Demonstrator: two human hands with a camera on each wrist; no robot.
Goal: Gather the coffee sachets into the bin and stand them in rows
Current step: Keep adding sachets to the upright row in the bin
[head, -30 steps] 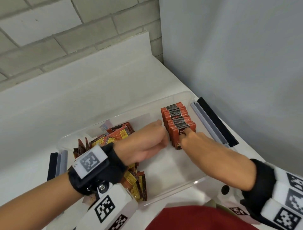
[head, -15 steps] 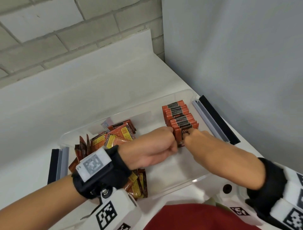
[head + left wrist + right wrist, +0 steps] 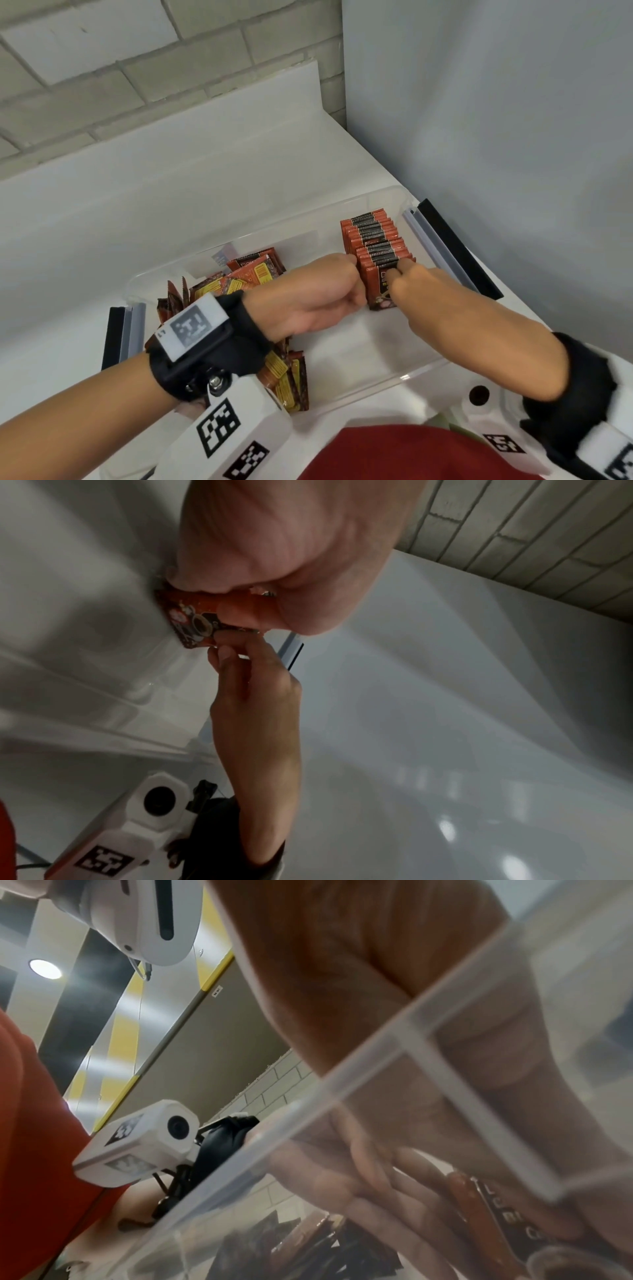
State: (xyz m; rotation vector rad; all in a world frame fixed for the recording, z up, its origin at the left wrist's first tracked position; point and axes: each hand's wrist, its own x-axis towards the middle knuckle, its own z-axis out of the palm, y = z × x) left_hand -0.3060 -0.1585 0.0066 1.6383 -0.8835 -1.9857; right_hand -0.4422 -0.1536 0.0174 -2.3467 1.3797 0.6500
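Observation:
A row of orange-red coffee sachets [image 3: 371,236] stands upright at the far right end of the clear plastic bin [image 3: 421,371]. My left hand [image 3: 356,284] is curled against the left edge of the nearest sachet [image 3: 378,291], and the left wrist view shows its fingers and thumb wrapped round that sachet [image 3: 192,620]. My right hand [image 3: 399,277] pinches the same sachet from its top right, fingertips [image 3: 232,647] at its edge. A loose pile of sachets [image 3: 246,277] lies in the bin's left half, partly hidden under my left wrist.
The bin sits on a white table in a corner, with a grey wall [image 3: 496,137] close on the right and a white upstand [image 3: 171,144] behind. Grey-and-black latches flank the bin at right [image 3: 448,257] and left [image 3: 121,335]. The bin floor [image 3: 359,342] between pile and row is bare.
My left hand has moved right and closed up against the nearest sachet. My right hand stays on that sachet at the near end of the row.

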